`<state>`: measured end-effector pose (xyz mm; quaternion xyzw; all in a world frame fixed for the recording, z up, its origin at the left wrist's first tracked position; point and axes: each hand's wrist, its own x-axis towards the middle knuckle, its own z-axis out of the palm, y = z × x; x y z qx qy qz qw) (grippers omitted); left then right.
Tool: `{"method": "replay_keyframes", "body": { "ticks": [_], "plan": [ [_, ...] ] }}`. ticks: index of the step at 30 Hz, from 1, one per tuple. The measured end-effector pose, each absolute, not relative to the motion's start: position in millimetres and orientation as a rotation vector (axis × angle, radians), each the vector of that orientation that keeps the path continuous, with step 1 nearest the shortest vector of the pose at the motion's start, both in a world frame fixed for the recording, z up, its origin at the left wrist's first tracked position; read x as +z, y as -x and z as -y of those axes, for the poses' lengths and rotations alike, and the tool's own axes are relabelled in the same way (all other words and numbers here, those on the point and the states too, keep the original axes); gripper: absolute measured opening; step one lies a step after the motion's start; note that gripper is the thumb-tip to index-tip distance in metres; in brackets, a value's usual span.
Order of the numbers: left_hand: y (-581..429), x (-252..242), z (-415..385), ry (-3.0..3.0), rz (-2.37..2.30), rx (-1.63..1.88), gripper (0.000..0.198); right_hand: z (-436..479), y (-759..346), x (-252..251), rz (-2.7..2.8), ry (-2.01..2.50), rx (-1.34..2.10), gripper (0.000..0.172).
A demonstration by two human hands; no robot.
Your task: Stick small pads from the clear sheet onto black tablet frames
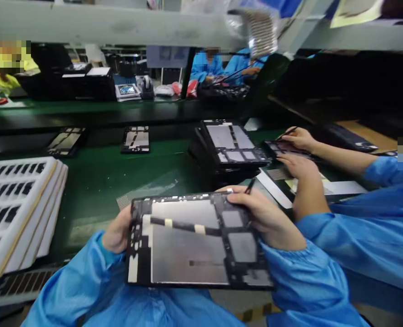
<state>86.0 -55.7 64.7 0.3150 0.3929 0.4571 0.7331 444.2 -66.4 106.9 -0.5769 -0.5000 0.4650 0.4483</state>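
Observation:
An open-backed tablet [189, 254], with bare metal plates and a dark ribbon cable showing, is held up in front of my chest. My left hand [117, 231] grips its left edge, the fingers partly hidden behind it. At the upper right corner, my right hand [256, 209] has its thumb over the frame and also holds a thin dark tool [251, 185], probably tweezers, pointing upward. Just beyond it stands a stack of similar tablets [221, 136]. A clear film strip [150, 188] lies on the green bench behind the tablet's top edge.
White foam trays [20, 195] of small black parts are stacked at left. Two more tablets [135, 139] [66, 141] lie further back. At right, a co-worker's hands [300, 154] work on another tablet, close to my right arm. A pale shelf beam [119, 20] crosses overhead.

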Motion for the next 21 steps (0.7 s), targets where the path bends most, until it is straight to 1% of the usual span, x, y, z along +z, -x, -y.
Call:
{"method": "replay_keyframes", "body": {
  "ticks": [1, 3, 5, 8, 11, 13, 14, 16, 18, 20, 21],
  "plan": [
    [-74, 52, 69, -0.696, -0.950, 1.002, 0.068, 62, -434, 98, 1.291, 1.473, 1.187, 0.042],
    [-63, 26, 92, -0.691, -1.110, 1.014, 0.049, 51, -417, 78, 1.339, 1.568, 1.096, 0.048],
    [-65, 1, 108, -0.706, -1.241, 1.041, 0.041, 38, -401, 63, 1.362, 1.618, 0.909, 0.048],
    [-71, -21, 121, -0.810, -1.378, 1.098, 0.046, 25, -373, 57, 1.457, 1.576, 0.959, 0.053],
    [-57, -13, 115, -1.022, -1.521, 1.198, 0.062, 14, -335, 62, 1.520, 1.476, 1.000, 0.052],
    [-33, 3, 88, -1.215, -1.617, 1.256, 0.074, 1, -307, 61, 1.481, 1.401, 1.167, 0.051],
    [-20, 10, 66, -1.324, -1.627, 1.240, 0.071, -9, -293, 57, 1.457, 1.348, 1.294, 0.052],
    [3, 17, 7, -1.553, -1.529, 1.065, 0.046, -33, -268, 41, 1.490, 1.227, 1.525, 0.056],
    [17, 12, -56, -1.745, -1.341, 0.786, 0.027, -56, -248, 19, 1.614, 1.160, 1.621, 0.061],
    [21, -3, -105, -1.873, -1.146, 0.540, 0.023, -73, -236, -4, 1.735, 1.147, 1.622, 0.062],
    [20, -12, -121, -1.915, -1.069, 0.455, 0.022, -77, -232, -14, 1.762, 1.152, 1.610, 0.060]
  ]
}}
